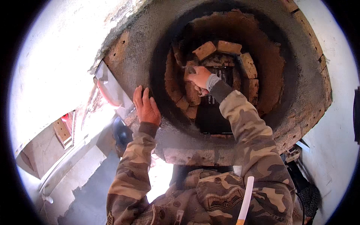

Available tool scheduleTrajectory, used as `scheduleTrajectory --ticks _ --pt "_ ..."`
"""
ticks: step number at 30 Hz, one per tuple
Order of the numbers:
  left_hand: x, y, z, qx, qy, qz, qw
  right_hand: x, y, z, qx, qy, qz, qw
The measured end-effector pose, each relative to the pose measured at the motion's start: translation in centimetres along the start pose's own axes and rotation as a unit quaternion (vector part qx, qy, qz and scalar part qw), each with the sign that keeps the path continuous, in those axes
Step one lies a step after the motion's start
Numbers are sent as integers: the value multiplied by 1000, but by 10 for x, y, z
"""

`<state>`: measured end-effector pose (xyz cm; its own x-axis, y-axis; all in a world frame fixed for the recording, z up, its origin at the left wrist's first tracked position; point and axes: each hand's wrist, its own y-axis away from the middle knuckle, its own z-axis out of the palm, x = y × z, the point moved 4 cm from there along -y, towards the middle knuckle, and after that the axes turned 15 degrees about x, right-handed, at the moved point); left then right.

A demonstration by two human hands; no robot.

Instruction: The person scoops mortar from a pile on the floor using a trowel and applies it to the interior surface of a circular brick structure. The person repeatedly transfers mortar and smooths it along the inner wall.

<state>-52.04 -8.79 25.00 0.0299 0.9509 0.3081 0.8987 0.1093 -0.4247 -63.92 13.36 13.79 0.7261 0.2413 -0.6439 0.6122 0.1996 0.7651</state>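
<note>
My right hand (pixel 200 77) reaches down into a round, brick-lined stove pit. Its fingers are closed on the handle of what looks like a small trowel (pixel 177 54), whose dark blade lies against the pit's left wall. Beside the hand, a ring of tan bricks (pixel 248 65) stands around a slotted metal grate (pixel 225 73). Up on the mortar-covered rim (pixel 180 144), my left hand (pixel 146 107) lies flat with fingers stretched out, holding nothing. Left of it rests a flat plastering trowel (pixel 119 88) with a pinkish handle.
A dark blue rounded object (pixel 122 132) sits below the rim at left. White walls (pixel 333 123) flank the stove. Exposed bricks (pixel 307 30) edge the rim at right. A cigarette (pixel 246 198) juts into view low down, in front of my camouflage jacket.
</note>
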Motion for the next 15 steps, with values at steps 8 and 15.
scheduleTrajectory --ticks 8,15 --pt "-2 1 -10 3 -7 -19 1000 6 107 -35 -120 120 -9 985" --pt "0 -2 -7 2 -2 -19 1000 32 134 -4 -156 149 19 976"
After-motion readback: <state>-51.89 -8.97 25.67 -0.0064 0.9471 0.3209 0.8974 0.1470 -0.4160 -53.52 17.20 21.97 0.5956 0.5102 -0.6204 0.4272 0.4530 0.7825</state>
